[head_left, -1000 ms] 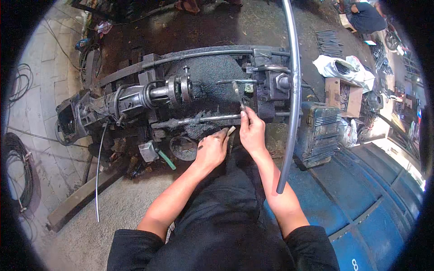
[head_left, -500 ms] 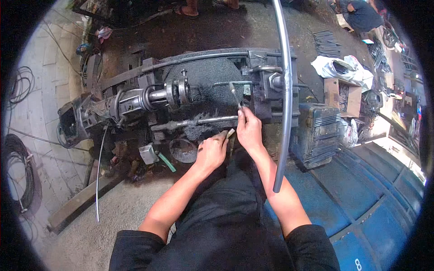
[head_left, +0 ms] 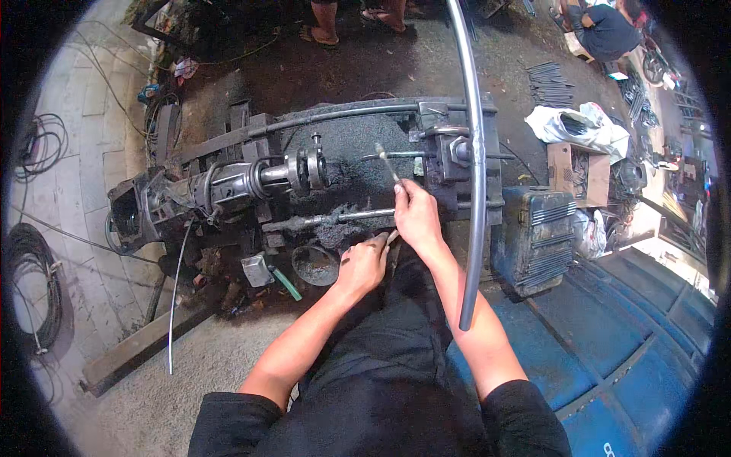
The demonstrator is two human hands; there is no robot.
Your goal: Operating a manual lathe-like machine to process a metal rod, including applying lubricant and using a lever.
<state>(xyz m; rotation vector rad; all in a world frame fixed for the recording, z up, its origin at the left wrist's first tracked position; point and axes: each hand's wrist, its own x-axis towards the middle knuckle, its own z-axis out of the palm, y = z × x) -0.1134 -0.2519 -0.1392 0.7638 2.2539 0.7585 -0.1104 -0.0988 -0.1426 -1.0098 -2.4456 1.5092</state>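
Note:
My right hand (head_left: pixel 417 215) is closed around a thin stick (head_left: pixel 391 169) with a pale tip, perhaps a small brush. Its tip lies over or beside a short metal rod (head_left: pixel 373 157) that juts left from a clamp block (head_left: pixel 455 152). My left hand (head_left: pixel 364 265) is closed beside the machine's front guide rod (head_left: pixel 358 216); a pale, stick-like end (head_left: pixel 393 237) shows at its fingers, the rest hidden. Left of my hands lies the dark machine's spindle (head_left: pixel 304 170), facing the rod. Dark metal shavings (head_left: pixel 358 183) cover the bed between them.
A long steel tube (head_left: pixel 474 167) stands over the clamp side, above my right forearm. At right are a grimy ribbed container (head_left: pixel 534 236), a cardboard box (head_left: pixel 580 171) and blue panels (head_left: pixel 601 327). A round pan (head_left: pixel 314 263) sits left of my left hand. Other people's feet (head_left: pixel 324 27) show at the far side.
The view has shifted, so the machine sits slightly lower in the picture. The stick's tip has moved left toward the rod's free end. Both hands keep their grip.

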